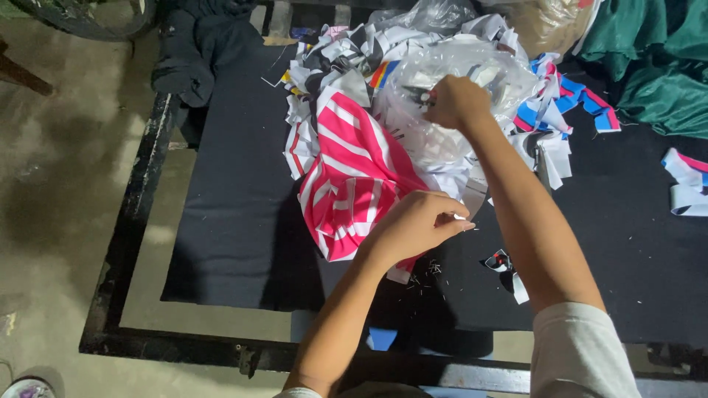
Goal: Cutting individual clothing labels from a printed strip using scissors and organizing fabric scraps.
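Note:
My left hand (414, 223) pinches the edge of a pink and white striped fabric piece (346, 173) that lies on a black cloth-covered table (236, 199). My right hand (456, 101) reaches farther out, closed around small dark scissors (419, 95) against a clear plastic bag (442, 81). The bag rests on a heap of white, black and coloured fabric scraps (346, 51).
Blue, pink and white strips (568, 103) lie right of the heap, more strips (686, 180) at the right edge. Green cloth (656, 59) fills the far right corner, dark clothing (195, 44) the far left. A small scrap (505, 265) lies near my right forearm. Concrete floor (59, 184) lies left.

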